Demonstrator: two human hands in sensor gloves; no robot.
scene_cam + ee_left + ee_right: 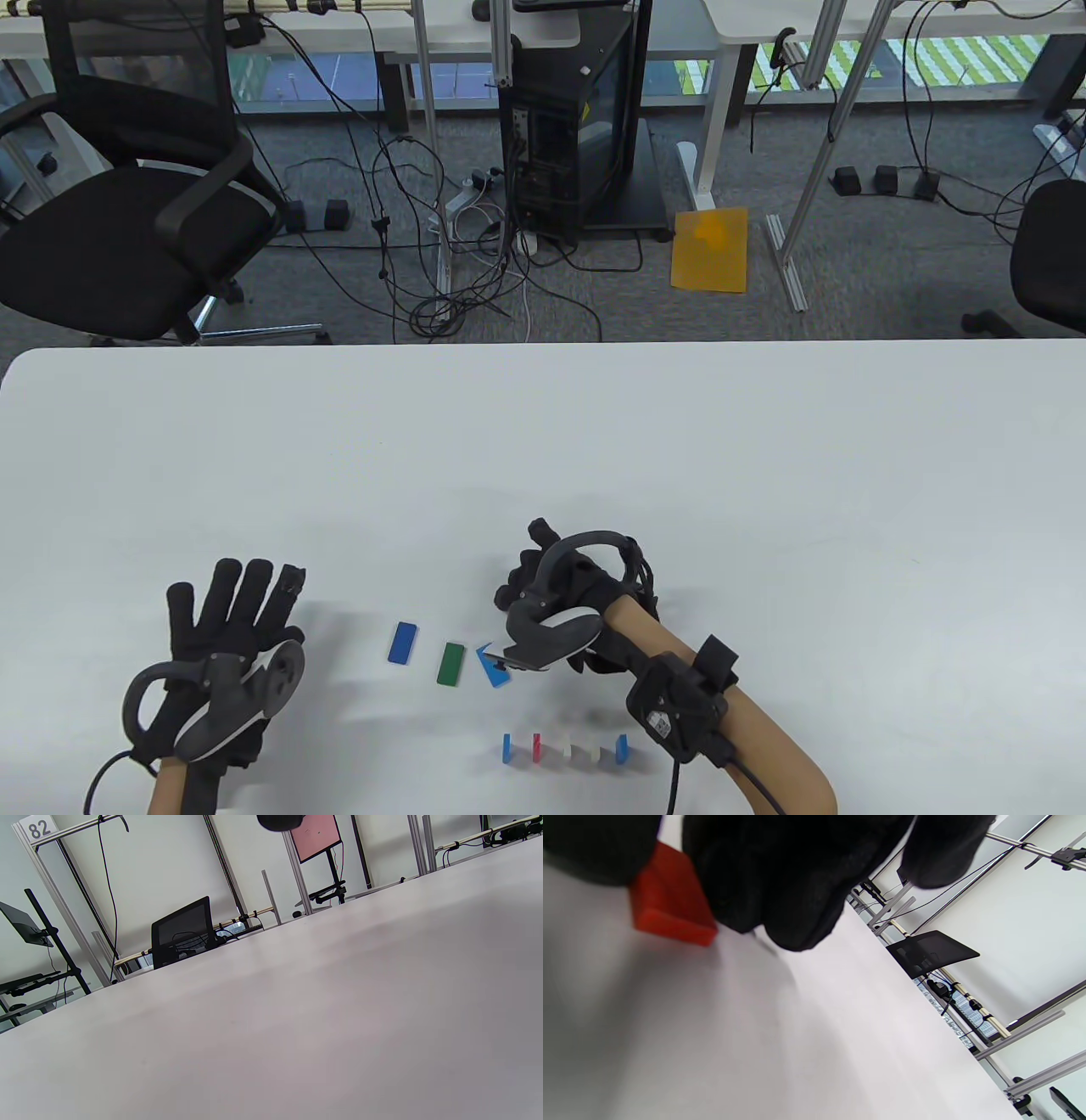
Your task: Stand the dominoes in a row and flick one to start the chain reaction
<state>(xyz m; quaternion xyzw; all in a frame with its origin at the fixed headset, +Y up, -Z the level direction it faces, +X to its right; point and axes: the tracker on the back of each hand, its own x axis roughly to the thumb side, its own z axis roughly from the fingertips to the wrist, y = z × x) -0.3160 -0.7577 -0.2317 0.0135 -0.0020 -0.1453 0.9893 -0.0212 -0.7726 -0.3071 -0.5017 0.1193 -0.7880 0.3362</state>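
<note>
Five dominoes stand in a short row (pixel 564 750) near the front edge: blue, red, white, grey, blue. Behind the row three lie flat: a blue domino (pixel 403 642), a green domino (pixel 450 663) and another blue domino (pixel 490 668) half hidden under the right tracker. My right hand (pixel 533 579) curls down onto the table beyond these. In the right wrist view its thumb and fingers (pixel 780 887) pinch a red domino (pixel 666 910) that touches the table. My left hand (pixel 233 615) lies far left of the flat dominoes, fingers straight and spread, holding nothing.
The white table (pixel 764 475) ends at a far edge, with a black office chair (pixel 127 229), a computer tower (pixel 577 127), floor cables and an orange sheet (pixel 711 250) beyond it. The left wrist view holds only the tabletop (pixel 297 1018) and distant frames.
</note>
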